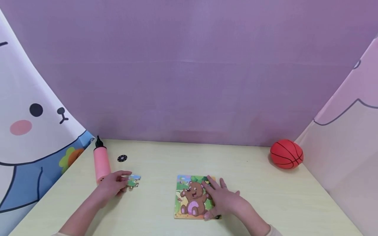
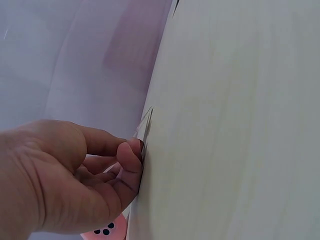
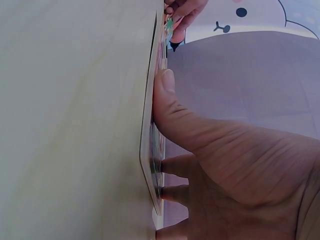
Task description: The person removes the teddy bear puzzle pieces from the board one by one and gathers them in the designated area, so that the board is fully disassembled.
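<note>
My left hand (image 1: 113, 185) is at the left of the table, pinching a jigsaw piece (image 1: 134, 181) with a green and blue picture between thumb and fingers. In the left wrist view the thin edge of that piece (image 2: 148, 126) shows beyond the fingertips, close to the tabletop. A flat square jigsaw puzzle (image 1: 193, 207) with a brown bear lies in front of me. My right hand (image 1: 223, 198) rests on its right side, fingers spread, covering part of the picture. From the right wrist, the thumb and fingers touch the puzzle board (image 3: 148, 115).
Just beyond the left hand lies a pink pump-like bottle (image 1: 101, 162) with a black nozzle. A black round chip (image 1: 122, 158) is near it. At the far right sits a red toy basketball (image 1: 286, 154). A purple cloth (image 1: 189, 82) hangs behind the table.
</note>
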### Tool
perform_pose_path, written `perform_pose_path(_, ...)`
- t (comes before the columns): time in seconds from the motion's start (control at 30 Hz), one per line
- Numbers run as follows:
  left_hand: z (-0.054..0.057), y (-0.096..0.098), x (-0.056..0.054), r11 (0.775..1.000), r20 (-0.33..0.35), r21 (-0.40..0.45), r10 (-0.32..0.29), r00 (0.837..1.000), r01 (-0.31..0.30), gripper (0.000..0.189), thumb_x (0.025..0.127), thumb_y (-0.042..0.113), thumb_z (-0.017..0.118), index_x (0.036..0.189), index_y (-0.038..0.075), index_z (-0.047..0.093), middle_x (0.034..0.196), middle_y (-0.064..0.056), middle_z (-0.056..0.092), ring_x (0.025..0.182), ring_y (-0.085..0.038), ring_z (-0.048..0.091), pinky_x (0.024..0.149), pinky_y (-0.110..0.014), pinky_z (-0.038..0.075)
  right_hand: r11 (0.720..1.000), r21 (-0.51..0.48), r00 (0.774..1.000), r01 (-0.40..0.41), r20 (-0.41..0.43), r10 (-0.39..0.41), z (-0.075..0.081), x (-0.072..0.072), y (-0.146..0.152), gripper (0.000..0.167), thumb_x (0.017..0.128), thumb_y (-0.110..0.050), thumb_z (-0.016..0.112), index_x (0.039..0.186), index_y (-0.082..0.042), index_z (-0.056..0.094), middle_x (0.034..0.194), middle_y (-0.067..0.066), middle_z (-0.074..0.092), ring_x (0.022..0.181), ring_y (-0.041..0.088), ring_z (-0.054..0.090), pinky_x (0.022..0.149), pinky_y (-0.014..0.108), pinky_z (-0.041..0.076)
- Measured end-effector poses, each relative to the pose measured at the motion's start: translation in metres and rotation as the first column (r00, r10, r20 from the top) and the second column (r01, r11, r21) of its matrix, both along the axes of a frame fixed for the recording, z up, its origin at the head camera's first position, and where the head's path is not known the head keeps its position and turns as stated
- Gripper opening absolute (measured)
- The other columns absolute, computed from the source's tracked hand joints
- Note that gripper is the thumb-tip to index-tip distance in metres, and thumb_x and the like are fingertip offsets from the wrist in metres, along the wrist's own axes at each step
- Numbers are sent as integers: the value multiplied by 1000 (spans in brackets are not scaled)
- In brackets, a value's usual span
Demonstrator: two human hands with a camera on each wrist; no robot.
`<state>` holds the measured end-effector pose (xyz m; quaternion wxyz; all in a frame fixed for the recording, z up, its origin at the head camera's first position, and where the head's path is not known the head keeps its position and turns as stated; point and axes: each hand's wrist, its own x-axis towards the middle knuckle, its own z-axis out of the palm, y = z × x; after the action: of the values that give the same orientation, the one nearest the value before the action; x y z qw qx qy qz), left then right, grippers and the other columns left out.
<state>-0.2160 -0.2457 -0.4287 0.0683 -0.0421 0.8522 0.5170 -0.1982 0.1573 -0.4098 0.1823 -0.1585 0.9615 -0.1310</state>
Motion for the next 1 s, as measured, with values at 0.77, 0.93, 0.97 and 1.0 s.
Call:
perform_pose_path(0.77, 5, -6, 0, 996, 43, -70, 56, 998, -53, 39, 102, -2, 46, 141, -6, 48, 101, -17, 57, 71, -21, 57, 59, -31, 51, 1000, 0, 1000, -3, -5, 3, 0, 1, 1, 112, 67, -57, 84, 160, -21, 31, 169, 4, 11, 148, 52, 10, 86, 91, 20)
perform_pose_path(0.93, 6, -6, 2, 998, 20, -57, 43, 999, -42, 44, 96, -8, 49, 140, -9, 45, 97, -16, 55, 70, -20, 57, 57, -29, 51, 1000, -4, 1000, -2, -2, 2, -1, -1, 0, 110, 68, -56, 84, 159, -21, 33, 169, 4, 12, 148, 52, 11, 85, 91, 20)
perform_pose_path(0.97, 7, -5, 2, 998, 15, -53, 40, 999, -39, 47, 94, -9, 50, 140, -10, 45, 97, -15, 54, 69, -20, 57, 57, -29, 50, 1000, -5, 1000, -1, -1, 1, -1, -1, 0, 110, 69, -56, 84, 159, -21, 33, 169, 4, 12, 148, 52, 11, 85, 91, 20)
perform_pose_path(1.0, 7, -5, 3, 998, 13, -53, 39, 999, -38, 49, 92, -10, 51, 140, -10, 44, 96, -15, 53, 69, -20, 56, 56, -28, 50, 1000, -5, 1000, -1, -2, 1, -1, -1, 0, 109, 69, -56, 85, 159, -21, 34, 169, 4, 13, 148, 52, 11, 85, 91, 20)
